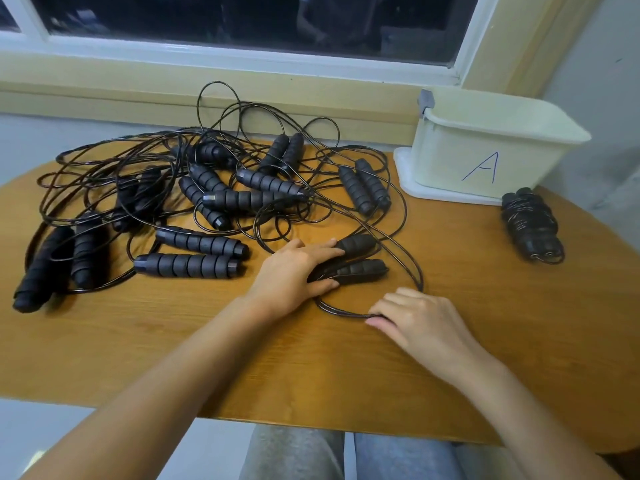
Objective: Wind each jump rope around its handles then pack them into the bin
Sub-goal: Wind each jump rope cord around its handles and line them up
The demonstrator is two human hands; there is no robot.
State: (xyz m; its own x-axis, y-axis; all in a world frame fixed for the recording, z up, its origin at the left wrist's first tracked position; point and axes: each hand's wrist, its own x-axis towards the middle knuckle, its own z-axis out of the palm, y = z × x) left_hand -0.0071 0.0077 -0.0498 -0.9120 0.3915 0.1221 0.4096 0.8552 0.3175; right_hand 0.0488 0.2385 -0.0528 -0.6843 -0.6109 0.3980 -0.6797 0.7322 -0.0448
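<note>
Left hand (294, 275) grips paired handles (360, 268) on bench (242, 358).
Right hand (424, 322), fingers curled, pinches their cord (341, 312) just beside it.

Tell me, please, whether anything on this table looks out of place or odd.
One wound bundle lies on the table beside the bin marked A rather than inside it. The other ropes sprawl in a tangled heap, cords crossing.
</note>
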